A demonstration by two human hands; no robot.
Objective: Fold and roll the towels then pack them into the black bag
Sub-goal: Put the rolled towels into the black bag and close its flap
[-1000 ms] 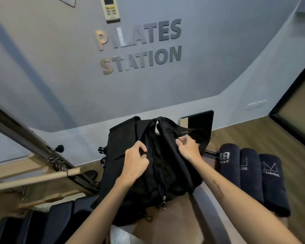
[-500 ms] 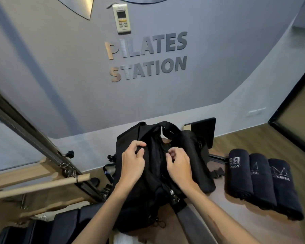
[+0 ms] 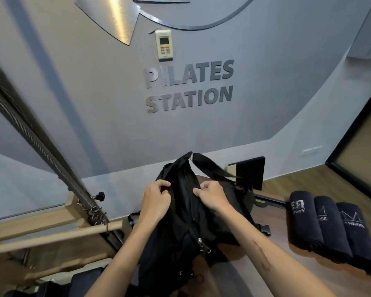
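A: Start w/ the hands. Nearest?

B: Both forearms come in from the bottom edge. Left hand has its grip curled, pinching the fabric on the left side of the bag's top opening. Right hand does the same on the right side, fingers bent round the edge. Both grips pinching the bag, not spread.

A: Bag?

B: Black bag, center, standing on the wooden table, between the two hands. Zipper pull hangs on the front, below the hands. Strap loops over the top. Can't tell what's inside, too dark.

A: Towels?

B: Three rolled dark towels side by side, touching each other, on the table to the right of the bag, well apart from both hands. White logo print on each, partly readable only.

A: Left side?

B: Wooden bar and frame, a metal spring running up diagonally.

A: Background?

B: Grey wall w/ metal letters "PILATES STATION", white remote mounted above them. Wood floor far right.
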